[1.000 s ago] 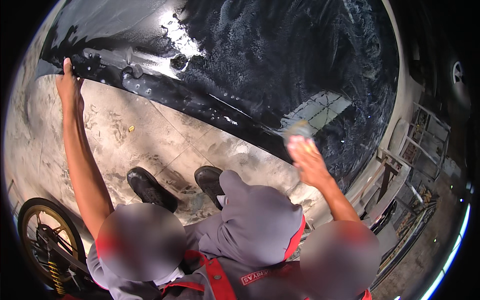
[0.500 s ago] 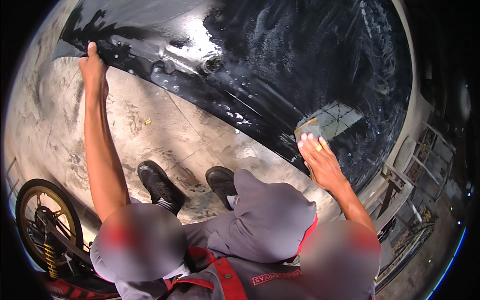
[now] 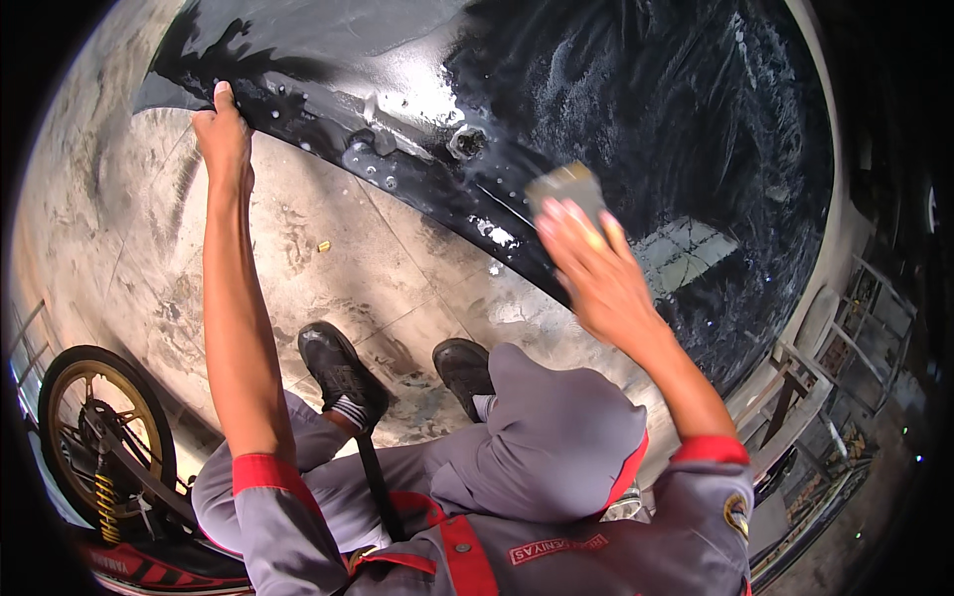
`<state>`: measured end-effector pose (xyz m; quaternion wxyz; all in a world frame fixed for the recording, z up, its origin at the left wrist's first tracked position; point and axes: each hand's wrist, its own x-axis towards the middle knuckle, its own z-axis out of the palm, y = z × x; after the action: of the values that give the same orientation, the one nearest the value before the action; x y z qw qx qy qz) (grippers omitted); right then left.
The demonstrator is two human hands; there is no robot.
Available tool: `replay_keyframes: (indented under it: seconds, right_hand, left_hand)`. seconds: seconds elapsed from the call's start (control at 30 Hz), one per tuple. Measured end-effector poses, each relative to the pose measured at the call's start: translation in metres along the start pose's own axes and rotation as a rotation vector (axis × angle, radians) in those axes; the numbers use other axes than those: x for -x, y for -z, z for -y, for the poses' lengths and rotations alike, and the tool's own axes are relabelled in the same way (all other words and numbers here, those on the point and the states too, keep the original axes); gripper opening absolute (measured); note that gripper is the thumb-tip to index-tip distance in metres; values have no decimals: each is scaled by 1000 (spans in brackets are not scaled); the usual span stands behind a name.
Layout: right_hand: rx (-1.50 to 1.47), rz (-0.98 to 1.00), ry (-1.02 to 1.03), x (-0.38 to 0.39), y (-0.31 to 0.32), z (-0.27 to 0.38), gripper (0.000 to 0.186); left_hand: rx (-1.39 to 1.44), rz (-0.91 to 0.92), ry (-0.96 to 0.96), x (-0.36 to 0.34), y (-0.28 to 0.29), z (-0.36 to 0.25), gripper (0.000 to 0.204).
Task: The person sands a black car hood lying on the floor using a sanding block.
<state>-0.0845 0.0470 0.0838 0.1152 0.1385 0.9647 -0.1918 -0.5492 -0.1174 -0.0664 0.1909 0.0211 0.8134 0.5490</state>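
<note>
A large black panel, wet and glossy with soapy bubbles and streaks, fills the upper part of the view. My left hand grips its near edge at the far left, thumb on top and fingers hidden underneath. Under the fingers of my right hand is a grey piece of sandpaper with a tan edge, held flat against the panel near its middle. That hand is slightly blurred. A pale patch of reflected light shows on the panel to the right of it.
Below the panel lies a stained tiled floor with a small yellow piece on it. My dark shoes stand there. A motorcycle wheel is at lower left; metal frames stand at right.
My right hand has slid the sandpaper up and to the left across the panel. My left hand keeps its hold on the edge. The whole view has shifted slightly.
</note>
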Motion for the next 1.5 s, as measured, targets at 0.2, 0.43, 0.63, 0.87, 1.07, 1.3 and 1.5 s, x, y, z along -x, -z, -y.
replay_keyframes:
  seconds: [0.2, 0.43, 0.63, 0.87, 1.07, 1.3, 1.5]
  right_hand:
    - [-42, 65, -13, 42, -16, -15, 73]
    - [-61, -120, 47, -33, -6, 10, 69]
    - [-84, 52, -196, 105, -33, -14, 71]
    - [-70, -202, -113, 9, -16, 4, 59]
    - [23, -116, -513, 173, -48, -9, 64]
    - [-64, -455, -579, 90, -54, 9, 58]
    - [-19, -569, -1009, 244, -95, -10, 58]
  left_hand:
    - [153, 44, -45, 33, -13, -12, 34]
    - [143, -26, -79, -1, -2, 7, 35]
    - [193, 23, -65, 45, -15, -30, 38]
    - [87, 30, -88, -9, -1, 9, 48]
    - [174, 35, -149, -30, 28, 24, 44]
    - [182, -9, -139, -3, -22, 9, 47]
    - [164, -70, -205, -11, -14, 1, 50]
